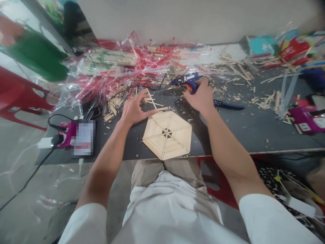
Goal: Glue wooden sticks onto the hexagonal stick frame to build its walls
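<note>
The flat pale-wood hexagon (177, 123), at the near edge of dark table (238, 134), seems light, fragile — better held by rim — while left hand (133, 110) pinches thin wooden stick (152, 99), right hand (202, 97) grips blue glue gun (192, 79).

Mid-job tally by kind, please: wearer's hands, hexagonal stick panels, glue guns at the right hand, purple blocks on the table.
Left hand and right hand: 2
Hexagonal stick panel: 1
Glue gun: 1
Purple blocks: 2
Total: 6
</note>
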Demonstrator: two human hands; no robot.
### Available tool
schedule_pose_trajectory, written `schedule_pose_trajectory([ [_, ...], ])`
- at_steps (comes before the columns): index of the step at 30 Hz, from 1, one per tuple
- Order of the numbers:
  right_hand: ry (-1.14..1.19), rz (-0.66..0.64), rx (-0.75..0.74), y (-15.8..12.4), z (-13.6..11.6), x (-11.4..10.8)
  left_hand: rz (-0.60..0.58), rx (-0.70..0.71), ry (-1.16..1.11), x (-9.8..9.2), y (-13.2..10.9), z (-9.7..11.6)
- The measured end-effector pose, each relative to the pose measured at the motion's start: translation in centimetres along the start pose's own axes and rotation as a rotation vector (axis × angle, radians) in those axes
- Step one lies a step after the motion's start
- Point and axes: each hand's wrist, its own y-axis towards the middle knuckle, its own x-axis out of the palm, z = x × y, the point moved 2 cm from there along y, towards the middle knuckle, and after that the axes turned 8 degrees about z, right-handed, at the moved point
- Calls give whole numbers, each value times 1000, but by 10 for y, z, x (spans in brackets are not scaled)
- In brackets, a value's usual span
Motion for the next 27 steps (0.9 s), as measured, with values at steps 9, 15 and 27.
schedule_pose_trajectory([
  [9, 115, -130, -116, -7, -23, -5, -4, 36, -5, -1, 1, -2],
  [15, 101, -194, -203, -10, -31, -6, 9, 70, -4, -1, 2, -3],
  [27, -9, -302, -305, -14, -40, -4, -23, 67, 8, 2, 3, -5],
])
